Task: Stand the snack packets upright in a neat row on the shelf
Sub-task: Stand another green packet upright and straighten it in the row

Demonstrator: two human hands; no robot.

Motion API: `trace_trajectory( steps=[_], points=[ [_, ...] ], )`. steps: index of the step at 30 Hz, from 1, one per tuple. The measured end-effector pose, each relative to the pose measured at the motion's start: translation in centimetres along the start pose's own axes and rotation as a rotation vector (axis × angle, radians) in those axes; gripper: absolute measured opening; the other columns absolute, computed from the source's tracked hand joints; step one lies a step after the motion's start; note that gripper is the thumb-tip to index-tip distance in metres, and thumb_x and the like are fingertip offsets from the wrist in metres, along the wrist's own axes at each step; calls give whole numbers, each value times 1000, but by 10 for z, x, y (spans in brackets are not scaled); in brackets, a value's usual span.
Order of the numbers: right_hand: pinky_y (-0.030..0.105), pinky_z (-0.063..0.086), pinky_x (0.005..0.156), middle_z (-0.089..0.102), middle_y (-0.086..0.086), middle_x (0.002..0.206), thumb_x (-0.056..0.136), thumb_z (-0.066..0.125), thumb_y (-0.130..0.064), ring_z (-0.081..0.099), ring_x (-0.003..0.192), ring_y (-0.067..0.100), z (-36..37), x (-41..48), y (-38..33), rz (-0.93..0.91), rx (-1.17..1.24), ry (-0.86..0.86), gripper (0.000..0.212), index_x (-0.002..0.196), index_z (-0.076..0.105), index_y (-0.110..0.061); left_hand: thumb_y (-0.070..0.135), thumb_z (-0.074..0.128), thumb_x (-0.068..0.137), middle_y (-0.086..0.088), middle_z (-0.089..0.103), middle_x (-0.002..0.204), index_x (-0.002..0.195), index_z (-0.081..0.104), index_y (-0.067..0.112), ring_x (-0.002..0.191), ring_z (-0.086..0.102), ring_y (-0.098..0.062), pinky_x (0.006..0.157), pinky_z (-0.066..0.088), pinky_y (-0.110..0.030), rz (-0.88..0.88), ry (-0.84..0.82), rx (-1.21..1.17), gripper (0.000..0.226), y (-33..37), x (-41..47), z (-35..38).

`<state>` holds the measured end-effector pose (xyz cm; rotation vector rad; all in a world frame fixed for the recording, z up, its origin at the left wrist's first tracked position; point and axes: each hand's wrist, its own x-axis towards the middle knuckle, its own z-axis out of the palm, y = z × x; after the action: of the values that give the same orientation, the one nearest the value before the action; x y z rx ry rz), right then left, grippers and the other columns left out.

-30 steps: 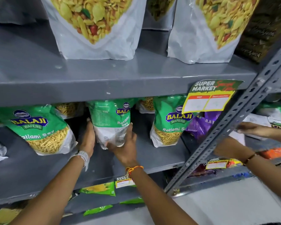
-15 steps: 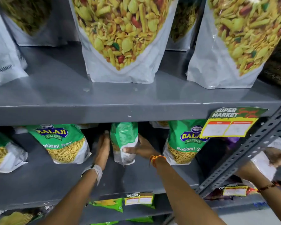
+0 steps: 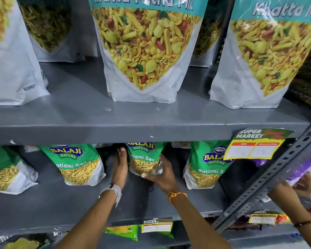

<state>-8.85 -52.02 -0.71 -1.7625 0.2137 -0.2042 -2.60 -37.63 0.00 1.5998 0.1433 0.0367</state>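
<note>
On the grey metal middle shelf, a green-and-white Balaji Ratlami Sev snack packet stands upright between both hands. The left hand lies flat against its left side, and the right hand grips its lower right corner, thumb across the front. Matching green sev packets stand to the left and right, each apart from it, their fronts facing out.
</note>
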Motion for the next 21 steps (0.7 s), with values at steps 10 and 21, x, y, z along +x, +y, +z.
trace_trajectory(
  steps=[10,21],
  points=[
    [24,44,81,67,14,120,65,81,-5,59,97,16,-13,16,-9,106,-172,-9,56,117,60,-7,76,59,60,30,59,107,109,48,44,94,50,24,77,38,2,132,-397,154,60,-1,-6,-34],
    [27,55,88,66,7,119,74,77,-11,64,104,13,-10,10,-16,135,2,-132,50,119,57,-10,42,84,56,13,72,96,98,63,29,82,69,7,66,52,-8,51,-510,167,50,-4,17,-34]
  ],
)
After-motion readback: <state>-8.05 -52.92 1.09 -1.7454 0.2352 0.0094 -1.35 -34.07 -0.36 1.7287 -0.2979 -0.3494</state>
